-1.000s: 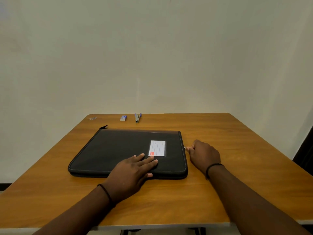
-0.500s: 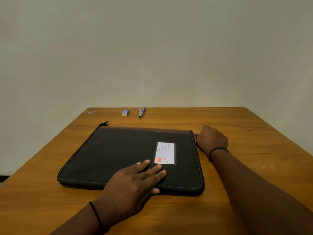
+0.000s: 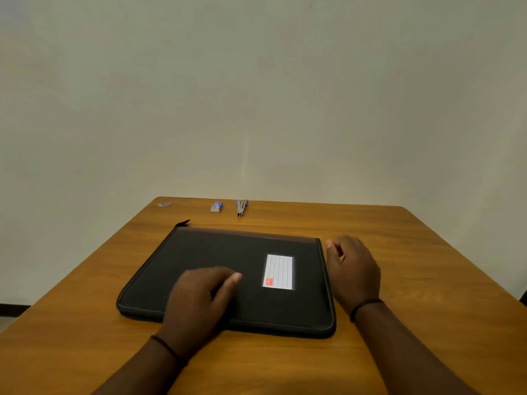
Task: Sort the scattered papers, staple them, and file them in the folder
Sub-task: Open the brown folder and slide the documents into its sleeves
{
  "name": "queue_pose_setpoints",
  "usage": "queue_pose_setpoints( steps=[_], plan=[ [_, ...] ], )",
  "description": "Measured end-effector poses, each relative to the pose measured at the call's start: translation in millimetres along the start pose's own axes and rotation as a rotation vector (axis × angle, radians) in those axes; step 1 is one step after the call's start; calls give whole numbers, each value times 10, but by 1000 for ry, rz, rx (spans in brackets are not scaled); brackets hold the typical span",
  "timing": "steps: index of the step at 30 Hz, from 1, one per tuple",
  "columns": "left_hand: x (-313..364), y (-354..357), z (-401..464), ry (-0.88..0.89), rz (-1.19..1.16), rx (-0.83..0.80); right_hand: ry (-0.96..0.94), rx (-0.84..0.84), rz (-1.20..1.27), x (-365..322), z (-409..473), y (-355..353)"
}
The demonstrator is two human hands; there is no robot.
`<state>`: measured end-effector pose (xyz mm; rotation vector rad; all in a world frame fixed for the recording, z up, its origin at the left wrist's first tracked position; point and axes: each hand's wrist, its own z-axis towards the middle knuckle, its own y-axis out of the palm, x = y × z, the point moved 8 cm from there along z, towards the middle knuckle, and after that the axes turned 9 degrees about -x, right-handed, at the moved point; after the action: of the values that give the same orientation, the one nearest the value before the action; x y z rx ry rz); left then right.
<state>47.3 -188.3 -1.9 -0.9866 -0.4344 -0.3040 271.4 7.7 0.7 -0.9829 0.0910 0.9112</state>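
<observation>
Folder (image 3: pixel 228 269) zipped; my left hand (image 3: pixel 199 297) rests on it, fingers loosely curled, right hand (image 3: pixel 352 269) curled beside its right edge, grip unclear. Next, I judge: unzip.

You cannot see the fingertips of your left hand (image 3: pixel 199 297): they curl under and are blurred against the black zip folder (image 3: pixel 228 252). At the folder's far right corner your right hand (image 3: pixel 352 270) covers the zipper pull, so any pinch there is unreadable. The lines on the folder's label (image 3: pixel 279 271) are too small to read. Beyond the folder's far left corner, a small pale object (image 3: pixel 164 204) is too tiny to name. Both forearms run off the bottom edge.
</observation>
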Motion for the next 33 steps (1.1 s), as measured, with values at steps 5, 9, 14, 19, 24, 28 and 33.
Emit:
queue_pose_setpoints(
  steps=[5,9,14,19,24,28,33],
  plan=[
    [-1078,-407,108,-466,405,-200,-284,-232,-16,-999,-275,-94],
    [-1342,-347,-50,-579,330,-458,-375,-900,-147,-1568,-861,445],
    [-979,-260,6,-498,421,-439,-252,-728,-338,-1121,-664,354],
    [-51,25,-234,-165,249,-534,247,-585,-522,-325,-438,-52],
    [-113,-289,54,-123,-98,-34,102,-415,-180,-883,-356,-31],
    [-672,-116,238,-314,218,-239,189,-663,-233,-1085,-623,350],
    [-590,-41,223,-307,158,-260,197,-724,-314,-742,-448,477]
  ],
)
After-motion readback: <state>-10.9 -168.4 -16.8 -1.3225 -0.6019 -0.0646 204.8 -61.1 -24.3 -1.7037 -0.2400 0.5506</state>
